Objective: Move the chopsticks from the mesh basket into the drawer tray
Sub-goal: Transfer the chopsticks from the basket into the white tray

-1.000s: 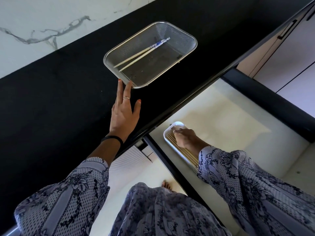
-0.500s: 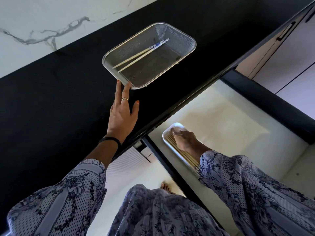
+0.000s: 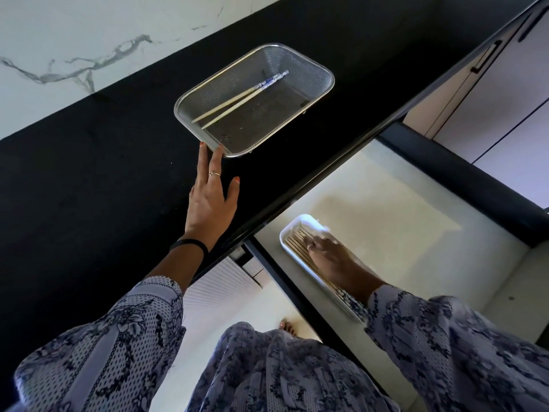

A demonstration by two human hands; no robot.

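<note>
A steel mesh basket [image 3: 312, 65] sits on the black counter with two pale chopsticks [image 3: 234, 105] in it, their blue-patterned ends pointing far right. My left hand [image 3: 212, 200] lies flat on the counter, fingers spread, two fingertips touching the basket's near corner. In the open drawer a white tray [image 3: 292, 228] holds several chopsticks laid side by side. My right hand [image 3: 332, 257] rests over them inside the tray, fingers loosely spread and blurred; it appears to hold nothing.
The black counter [image 3: 89, 179] runs to a marble wall [image 3: 59, 49] at the back. The drawer's pale floor [image 3: 401, 221] spreads right of the tray, bounded by a dark drawer wall [image 3: 463, 173]. Cabinet doors [image 3: 505, 108] stand at the right.
My left hand has slid forward to touch the basket's corner. My right hand has shifted a little along the tray and its fingers have loosened. The camera view has drifted slightly.
</note>
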